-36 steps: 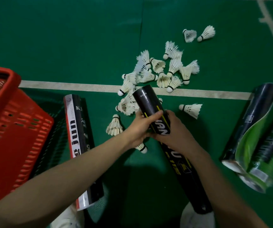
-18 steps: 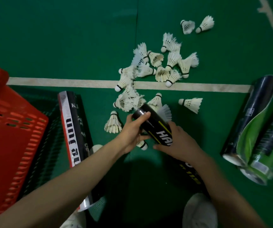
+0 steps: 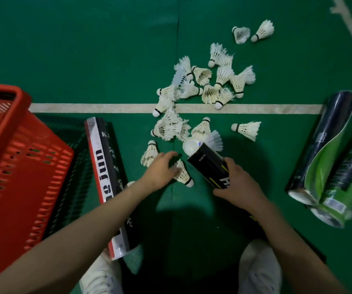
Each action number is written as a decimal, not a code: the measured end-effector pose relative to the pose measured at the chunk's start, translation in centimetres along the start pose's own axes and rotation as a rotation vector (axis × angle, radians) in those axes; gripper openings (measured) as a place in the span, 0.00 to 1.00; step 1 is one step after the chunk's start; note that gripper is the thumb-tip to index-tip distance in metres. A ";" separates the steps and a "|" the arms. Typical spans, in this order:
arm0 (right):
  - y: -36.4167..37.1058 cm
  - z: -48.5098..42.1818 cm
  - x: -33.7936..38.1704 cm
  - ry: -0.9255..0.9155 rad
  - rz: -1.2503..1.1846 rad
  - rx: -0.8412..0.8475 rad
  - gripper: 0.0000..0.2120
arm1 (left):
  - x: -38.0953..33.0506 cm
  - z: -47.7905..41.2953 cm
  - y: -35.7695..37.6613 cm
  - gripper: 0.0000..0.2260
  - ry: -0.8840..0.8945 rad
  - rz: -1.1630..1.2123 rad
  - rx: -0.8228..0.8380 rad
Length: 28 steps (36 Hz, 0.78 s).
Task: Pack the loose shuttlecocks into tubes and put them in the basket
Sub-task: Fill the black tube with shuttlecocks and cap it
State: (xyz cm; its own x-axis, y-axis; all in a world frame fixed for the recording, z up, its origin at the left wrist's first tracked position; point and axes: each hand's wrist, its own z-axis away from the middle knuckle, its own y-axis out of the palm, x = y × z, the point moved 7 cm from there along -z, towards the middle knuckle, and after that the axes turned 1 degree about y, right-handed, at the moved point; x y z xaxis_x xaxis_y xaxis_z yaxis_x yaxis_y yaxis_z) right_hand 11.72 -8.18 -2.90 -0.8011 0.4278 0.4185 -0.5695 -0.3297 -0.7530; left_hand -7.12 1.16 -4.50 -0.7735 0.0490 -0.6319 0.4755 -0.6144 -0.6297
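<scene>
My right hand [image 3: 237, 184] grips a black shuttlecock tube [image 3: 210, 166] that slants up to the left, low over the green floor. A round white cap [image 3: 191, 146] shows at the tube's far end. My left hand [image 3: 160, 170] is off the tube, its fingers spread and curled over the feathers of one shuttlecock [image 3: 184, 175] lying on the floor. A pile of loose white shuttlecocks [image 3: 204, 88] spreads beyond both hands, across the white court line. The red basket [image 3: 20, 158] stands at the left.
A black, white and red tube [image 3: 105, 172] lies between the basket and my left arm. Two dark and green tubes [image 3: 327, 158] lie at the right. My white shoes [image 3: 260, 268] are at the bottom edge.
My left hand let go of the black tube's end and dropped to the shuttlecock beside it. The tube sank lower and nearer, and a white cap now shows at its far end.
</scene>
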 end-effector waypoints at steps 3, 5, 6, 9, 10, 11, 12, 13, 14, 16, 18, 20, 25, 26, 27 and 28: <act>0.3 -0.1 -0.6 0.020 0.000 0.025 0.43 | 0.2 -0.3 1.2 0.23 -0.022 -0.033 0.028; 0.6 -0.1 -1.2 0.033 -0.002 0.040 0.43 | 0.3 -0.5 1.3 0.21 -0.035 -0.033 -0.001; 0.7 0.0 -1.4 0.035 -0.001 0.040 0.43 | 0.5 -0.7 1.2 0.20 -0.032 -0.012 -0.027; 0.8 0.3 -2.0 0.043 0.004 0.033 0.41 | 0.6 -1.1 -0.3 0.15 -0.020 0.156 -0.175; 0.8 0.4 -2.2 0.048 0.004 0.033 0.41 | 0.7 -1.2 -0.8 0.13 -0.022 0.259 -0.226; 0.8 0.4 -2.4 0.053 0.004 0.033 0.41 | 0.7 -1.2 -1.2 0.11 -0.020 0.362 -0.263; 0.8 0.5 -2.5 0.056 0.002 0.033 0.40 | 0.7 -1.2 -1.6 0.11 -0.012 0.435 -0.293; 0.7 0.6 -2.6 0.059 -0.003 0.032 0.40 | 0.4 -1.1 -2.0 0.12 0.006 0.468 -0.318; 0.6 0.6 -2.7 0.060 -0.011 0.027 0.40 | 0.0 -1.0 -2.2 0.12 0.030 0.475 -0.338; 0.4 0.6 -2.8 0.055 -0.025 0.014 0.39 | -0.9 -0.9 -2.9 0.09 0.066 0.462 -0.394; 0.1 0.6 -2.8 0.051 -0.030 0.001 0.39 | -1.3 -0.9 -3.6 0.07 0.076 0.481 -0.470; 0.0 0.6 -2.8 0.047 -0.028 -0.003 0.39 | -1.6 -1.1 -4.0 0.07 0.075 0.549 -0.516; 0.2 0.8 -2.8 0.030 -0.030 0.000 0.39 | -2.8 -1.6 -2.7 0.11 0.099 0.683 -0.388; 0.2 0.8 -2.8 0.026 -0.027 -0.005 0.39 | -3.3 -1.6 -2.1 0.11 0.123 0.661 -0.335; 0.2 0.9 -2.8 0.021 -0.023 -0.014 0.39 | -3.7 -1.5 -1.5 0.11 0.144 0.632 -0.284; 0.2 0.9 -2.8 0.014 -0.022 -0.024 0.38 | -4.1 -1.3 -0.9 0.10 0.161 0.605 -0.243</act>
State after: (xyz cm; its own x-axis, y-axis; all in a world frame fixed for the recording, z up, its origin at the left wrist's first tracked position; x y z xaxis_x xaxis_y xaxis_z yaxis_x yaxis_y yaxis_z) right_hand 13.67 -10.20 -3.73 -0.7856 0.4467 0.4281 -0.5822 -0.2996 -0.7558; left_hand -3.82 2.57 -1.96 -0.2778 -0.1195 -0.9532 0.9010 -0.3765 -0.2154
